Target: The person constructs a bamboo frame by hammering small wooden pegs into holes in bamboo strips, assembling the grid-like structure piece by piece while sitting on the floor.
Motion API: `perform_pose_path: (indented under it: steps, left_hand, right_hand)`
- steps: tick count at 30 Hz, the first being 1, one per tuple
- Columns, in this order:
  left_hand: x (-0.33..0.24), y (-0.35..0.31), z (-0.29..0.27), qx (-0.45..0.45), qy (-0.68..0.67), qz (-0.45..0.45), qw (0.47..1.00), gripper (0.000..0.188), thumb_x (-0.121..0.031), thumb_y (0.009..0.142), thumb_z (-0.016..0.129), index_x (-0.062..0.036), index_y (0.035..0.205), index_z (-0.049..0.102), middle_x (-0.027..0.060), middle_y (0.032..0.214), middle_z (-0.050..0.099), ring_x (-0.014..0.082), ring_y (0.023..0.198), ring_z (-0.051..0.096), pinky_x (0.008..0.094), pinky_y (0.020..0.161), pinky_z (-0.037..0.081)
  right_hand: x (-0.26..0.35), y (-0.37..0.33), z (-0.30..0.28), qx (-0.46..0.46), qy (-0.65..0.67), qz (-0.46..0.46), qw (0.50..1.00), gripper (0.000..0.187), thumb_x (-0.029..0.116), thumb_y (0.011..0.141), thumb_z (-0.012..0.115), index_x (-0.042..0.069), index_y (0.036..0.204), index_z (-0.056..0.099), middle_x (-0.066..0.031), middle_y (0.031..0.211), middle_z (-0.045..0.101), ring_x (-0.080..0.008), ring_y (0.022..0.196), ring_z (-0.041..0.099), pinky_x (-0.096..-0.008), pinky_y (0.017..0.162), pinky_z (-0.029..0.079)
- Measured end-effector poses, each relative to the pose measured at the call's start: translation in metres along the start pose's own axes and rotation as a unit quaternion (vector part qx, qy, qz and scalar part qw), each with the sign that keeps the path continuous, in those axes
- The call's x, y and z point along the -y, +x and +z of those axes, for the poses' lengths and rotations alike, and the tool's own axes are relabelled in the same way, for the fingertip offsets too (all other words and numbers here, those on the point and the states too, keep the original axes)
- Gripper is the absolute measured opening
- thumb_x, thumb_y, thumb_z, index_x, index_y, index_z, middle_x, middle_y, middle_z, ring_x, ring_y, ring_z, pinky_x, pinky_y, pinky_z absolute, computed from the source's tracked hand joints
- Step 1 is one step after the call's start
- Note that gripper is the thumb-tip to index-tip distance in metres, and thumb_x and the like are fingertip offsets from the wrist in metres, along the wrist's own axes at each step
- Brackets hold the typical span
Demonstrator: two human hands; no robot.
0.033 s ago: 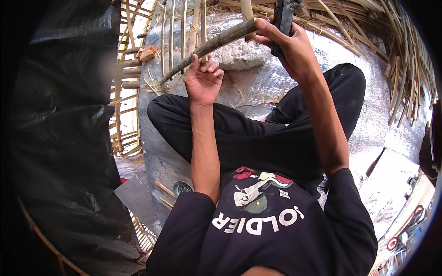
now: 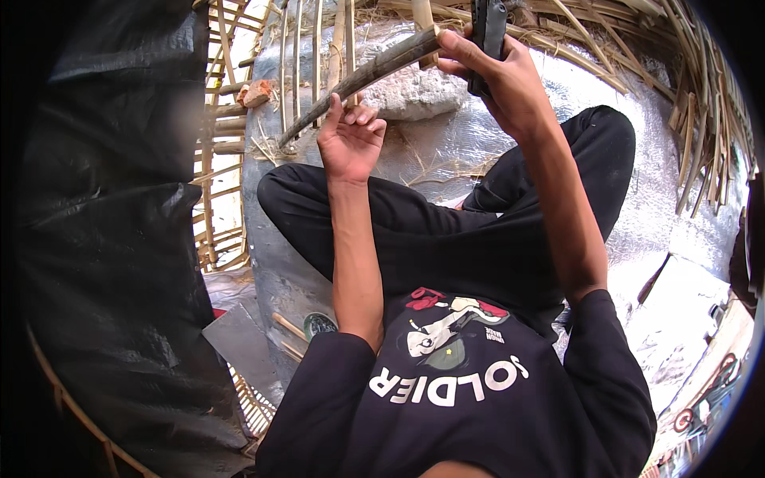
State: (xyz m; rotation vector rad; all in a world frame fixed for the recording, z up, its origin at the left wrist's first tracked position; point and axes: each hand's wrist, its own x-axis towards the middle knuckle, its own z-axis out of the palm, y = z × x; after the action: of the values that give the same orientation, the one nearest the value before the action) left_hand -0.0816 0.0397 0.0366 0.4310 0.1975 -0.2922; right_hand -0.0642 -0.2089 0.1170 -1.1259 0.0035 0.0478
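Observation:
A long, grey-brown bamboo pole (image 2: 378,68) slants across the upper middle. Its thin end is low at the left and its thick end high at the right. My left hand (image 2: 351,145) is closed lightly at the pole's lower half, thumb against it and the other fingers curled. In my right hand (image 2: 510,84) is a black, strap-like or wrapped object (image 2: 488,38), held upright; its kind I cannot make out. The right thumb also touches the pole's thick end.
Upright bamboo slats (image 2: 317,56) and a pale stone block (image 2: 414,94) lie beyond the pole. Split bamboo strips (image 2: 701,143) are piled at the upper right. Black sheeting (image 2: 119,239) hangs at the left. Silvery sheeting (image 2: 661,215) covers the floor around my crossed legs.
The view has shifted very slightly. Both hands keep their grips, and the pole stays almost where it was.

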Motion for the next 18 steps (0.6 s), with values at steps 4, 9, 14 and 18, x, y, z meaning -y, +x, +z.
perform_pose_path:
  steps: [4,9,14,18]
  left_hand:
    - [-0.007,-0.002,0.019,-0.007,-0.018,-0.013,1.0,0.037,-0.037,0.099,0.065,-0.0006,0.103,0.07,-0.0051,0.064,0.044,0.0098,0.069,0.047,0.0259,0.064,0.037]
    - [-0.031,-0.008,0.03,-0.027,-0.035,-0.006,0.999,0.038,-0.034,0.097,0.067,0.0029,0.104,0.067,-0.0043,0.062,0.039,0.0102,0.067,0.044,0.0264,0.063,0.034]
    - [-0.039,-0.007,0.038,-0.02,-0.032,-0.013,0.999,0.038,-0.033,0.096,0.067,0.0051,0.103,0.066,-0.004,0.063,0.039,0.0108,0.067,0.044,0.0272,0.063,0.035]
    - [-0.023,-0.003,0.02,-0.066,0.102,-0.007,0.993,0.04,-0.036,0.1,0.062,0.0022,0.11,0.067,-0.0039,0.071,0.052,0.0103,0.068,0.05,0.0268,0.061,0.041]
  right_hand:
    - [0.004,0.007,0.007,0.034,-0.021,-0.032,0.999,0.032,0.026,0.088,0.081,-0.001,0.098,0.068,-0.0082,0.098,0.068,-0.011,0.085,0.067,-0.0258,0.08,0.057]
    - [0.036,0.013,0.025,0.048,0.007,0.093,0.994,0.043,0.039,0.078,0.089,0.003,0.094,0.071,-0.0013,0.083,0.068,-0.0086,0.073,0.061,-0.0225,0.061,0.044]
    - [0.035,0.026,0.039,0.078,0.051,0.071,0.993,0.045,0.039,0.077,0.089,0.003,0.098,0.071,-0.0017,0.085,0.068,-0.0085,0.073,0.06,-0.0237,0.061,0.045]
    - [0.011,0.017,0.011,0.118,0.034,-0.014,0.992,0.028,0.022,0.089,0.077,-0.003,0.099,0.067,-0.0059,0.095,0.068,-0.0073,0.076,0.06,-0.022,0.069,0.052]
